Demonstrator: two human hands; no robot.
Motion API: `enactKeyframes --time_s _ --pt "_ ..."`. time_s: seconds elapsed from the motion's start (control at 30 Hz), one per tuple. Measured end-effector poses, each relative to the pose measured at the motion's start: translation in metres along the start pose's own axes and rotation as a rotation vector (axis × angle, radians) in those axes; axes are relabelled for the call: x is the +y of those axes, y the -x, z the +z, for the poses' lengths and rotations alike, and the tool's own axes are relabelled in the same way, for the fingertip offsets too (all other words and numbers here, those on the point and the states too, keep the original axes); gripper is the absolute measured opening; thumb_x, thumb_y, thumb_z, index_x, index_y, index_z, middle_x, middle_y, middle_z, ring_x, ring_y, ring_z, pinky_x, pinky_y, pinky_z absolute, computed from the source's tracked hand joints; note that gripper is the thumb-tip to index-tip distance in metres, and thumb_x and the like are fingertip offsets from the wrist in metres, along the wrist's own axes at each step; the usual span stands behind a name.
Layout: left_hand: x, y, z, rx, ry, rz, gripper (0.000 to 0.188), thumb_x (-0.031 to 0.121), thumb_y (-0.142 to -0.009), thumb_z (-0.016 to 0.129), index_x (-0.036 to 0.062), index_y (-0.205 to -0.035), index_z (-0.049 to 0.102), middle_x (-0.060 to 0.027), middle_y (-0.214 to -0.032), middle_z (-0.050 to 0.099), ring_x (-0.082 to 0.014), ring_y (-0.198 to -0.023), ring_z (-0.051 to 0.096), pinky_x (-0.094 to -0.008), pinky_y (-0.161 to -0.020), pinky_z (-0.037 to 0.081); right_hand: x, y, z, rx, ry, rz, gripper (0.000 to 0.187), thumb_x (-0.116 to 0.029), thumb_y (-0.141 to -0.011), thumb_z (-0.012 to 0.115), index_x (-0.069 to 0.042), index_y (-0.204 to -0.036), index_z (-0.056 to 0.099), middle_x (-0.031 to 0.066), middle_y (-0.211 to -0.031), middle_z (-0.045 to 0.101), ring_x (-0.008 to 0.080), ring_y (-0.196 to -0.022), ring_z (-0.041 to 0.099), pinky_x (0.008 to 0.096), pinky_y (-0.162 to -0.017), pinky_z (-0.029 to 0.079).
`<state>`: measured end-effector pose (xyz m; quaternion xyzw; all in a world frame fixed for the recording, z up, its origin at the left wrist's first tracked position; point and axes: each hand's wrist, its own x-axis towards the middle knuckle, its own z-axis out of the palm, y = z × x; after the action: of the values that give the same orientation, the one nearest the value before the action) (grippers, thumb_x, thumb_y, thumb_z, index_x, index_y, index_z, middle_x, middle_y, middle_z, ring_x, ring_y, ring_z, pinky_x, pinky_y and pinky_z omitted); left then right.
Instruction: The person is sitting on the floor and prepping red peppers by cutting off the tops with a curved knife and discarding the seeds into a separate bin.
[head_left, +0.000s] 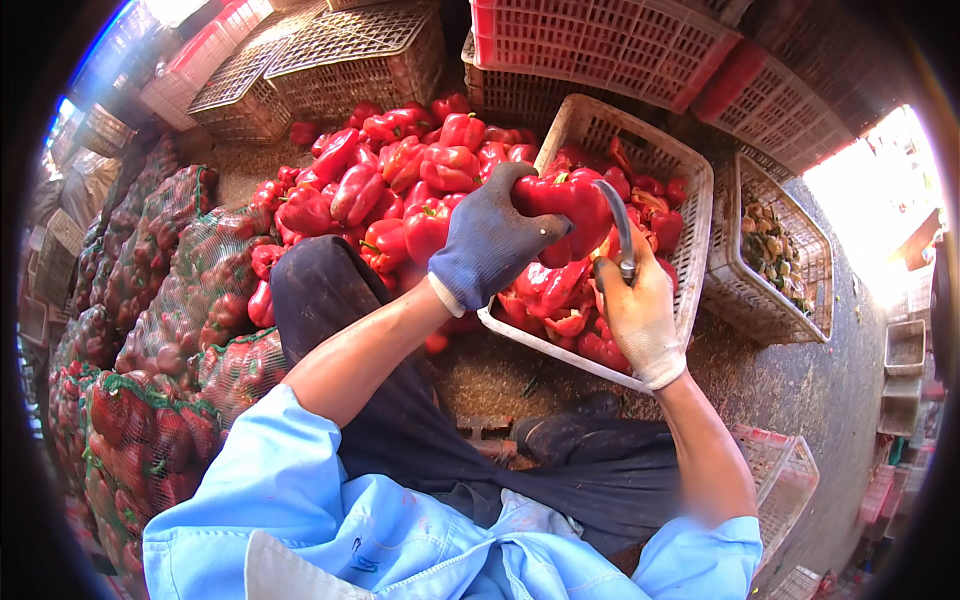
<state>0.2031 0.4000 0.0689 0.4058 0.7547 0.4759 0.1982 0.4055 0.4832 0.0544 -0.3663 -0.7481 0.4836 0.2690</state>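
My left hand (497, 238), in a blue work glove, is closed round a large red bell pepper (575, 205) held above a white plastic crate (690, 290). In a pale, stained glove, my right hand (637, 315) grips a curved knife (622, 225), its hooked blade up against the pepper's right side. The knife's handle is mostly hidden in my fingers. Below both hands, the crate holds red pepper pieces (560, 290), several split open. Beside my left hand lies a heap of whole red bell peppers (400, 170).
Green net sacks of red peppers (150, 430) are piled at the left. A crate (825, 290) at the right holds pale-green pepper cores (770, 245). Stacked crates (350, 60) and a red crate (600, 45) line the back. Another crate (790, 480) stands beside my right elbow.
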Motion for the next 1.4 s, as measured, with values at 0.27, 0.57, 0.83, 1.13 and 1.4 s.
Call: enactKeyframes --time_s 0.27,0.57,0.83,1.13,1.4 --pt "0.003 0.006 0.017 0.073 -0.042 0.166 0.066 0.031 -0.076 0.089 0.0031 -0.130 0.064 -0.0233 -0.105 0.077 -0.0373 -0.099 0.077 -0.0432 -0.089 0.061 0.018 0.000 0.015 0.042 0.160 -0.085 0.066 -0.003 -0.101 0.059 -0.006 -0.164 0.041 0.0079 -0.086 0.064 0.0169 -0.074 0.061 0.0356 -0.070 0.052" --pt "-0.009 -0.012 0.016 0.061 0.440 -0.204 0.059 0.022 -0.078 0.092 -0.0046 -0.124 0.065 -0.0130 -0.106 0.077 -0.0183 -0.092 0.075 -0.0338 -0.080 0.063 0.048 0.008 0.030 -0.090 0.434 0.010 0.054 -0.010 -0.097 0.063 0.000 -0.149 0.053 0.0290 -0.098 0.073 0.0448 -0.096 0.073 0.0515 -0.084 0.056" --pt "-0.003 -0.028 -0.022 0.022 0.696 -0.276 0.039 0.018 -0.087 0.086 -0.0026 -0.115 0.068 -0.0115 -0.102 0.076 -0.0178 -0.090 0.075 -0.0325 -0.079 0.063 0.042 -0.007 -0.015 -0.121 0.148 0.064 0.041 -0.031 -0.102 0.074 -0.004 -0.132 0.069 0.0046 -0.082 0.068 0.0118 -0.067 0.062 0.0312 -0.059 0.052" --pt "-0.001 -0.012 0.002 -0.235 0.566 -0.186 0.046 0.023 -0.083 0.089 -0.0036 -0.117 0.073 -0.0088 -0.095 0.078 -0.0141 -0.083 0.073 -0.0317 -0.073 0.062 0.003 -0.031 -0.012 -0.059 -0.183 0.053 0.043 -0.033 -0.098 0.084 -0.006 -0.127 0.068 -0.0060 -0.077 0.060 0.0028 -0.059 0.051 0.0219 -0.049 0.037" --pt "0.002 -0.008 -0.006 -0.449 0.770 -0.172 0.037 0.015 -0.092 0.082 -0.0060 -0.121 0.073 -0.0088 -0.100 0.080 -0.0115 -0.090 0.075 -0.0289 -0.085 0.062 -0.028 -0.025 -0.037 -0.179 -0.336 0.119 0.020 -0.016 -0.098 0.079 -0.008 -0.114 0.070 -0.0060 -0.074 0.062 0.0021 -0.050 0.049 0.0217 -0.044 0.032"
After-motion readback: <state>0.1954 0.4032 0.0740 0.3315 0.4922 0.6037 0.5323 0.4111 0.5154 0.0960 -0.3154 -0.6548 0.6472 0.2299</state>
